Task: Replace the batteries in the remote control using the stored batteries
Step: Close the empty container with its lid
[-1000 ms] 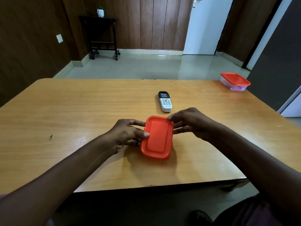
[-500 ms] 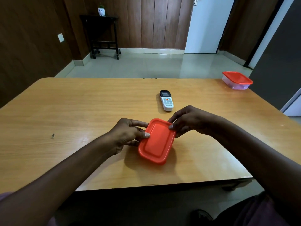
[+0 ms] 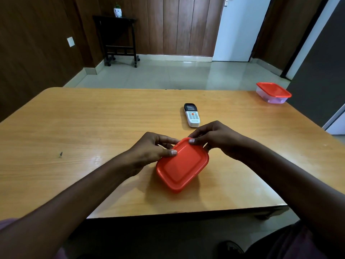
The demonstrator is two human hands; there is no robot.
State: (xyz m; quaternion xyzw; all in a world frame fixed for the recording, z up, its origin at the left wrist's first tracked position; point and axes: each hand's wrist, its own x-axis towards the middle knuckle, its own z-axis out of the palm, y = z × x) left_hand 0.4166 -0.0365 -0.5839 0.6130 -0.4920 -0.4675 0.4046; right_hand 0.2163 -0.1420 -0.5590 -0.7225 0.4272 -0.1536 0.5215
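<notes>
The white plastic remote control point(image 3: 192, 115) with a black top was left flat on the light wooden table point(image 3: 93, 128), just beyond the hands, untouched. At the fingers, the far end of the red rectangular plastic lid point(image 3: 182, 165) was being worked. The thumb of the left hand point(image 3: 151, 149) was pressed on the lid's edge while its fingers were curled around the side of the box underneath, probably to keep it steady. The right hand point(image 3: 214, 136) was closed over the far corner, thumb on top, seemingly so that the lid could be peeled up. The batteries were not visible; they were presumably stored inside. Further out, at the far right corner, a second clear plastic box with a red lid point(image 3: 273, 92) was standing, well apart.
</notes>
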